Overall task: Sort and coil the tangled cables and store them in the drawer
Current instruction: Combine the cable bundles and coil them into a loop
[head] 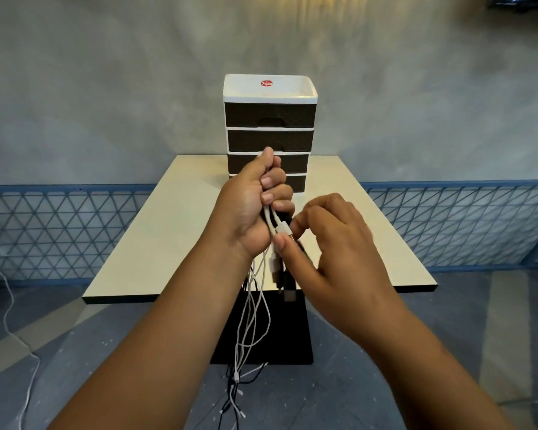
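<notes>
Behind the drawer unit you see a grey plaster wall, and lower, on both sides of the unit, a blue railing with a triangle mesh. The unit has a white top tray, a red round sticker and four dark drawers, all closed; it stands at the far edge of a pale square table on a black pedestal. Left of the unit, down on the grey floor, one loose white wire runs toward you.

In front of the unit, over the table, your left hand is raised with all fingers curled tight around the bundle of cables. White and black strands hang from this fist past the near table edge to the floor. Your right hand is just beside the left one, nearer to you than the unit. Its thumb and forefinger pinch a white connector at the bottom of the fist; the other fingers are loosely bent. A black plug hangs just under it.
</notes>
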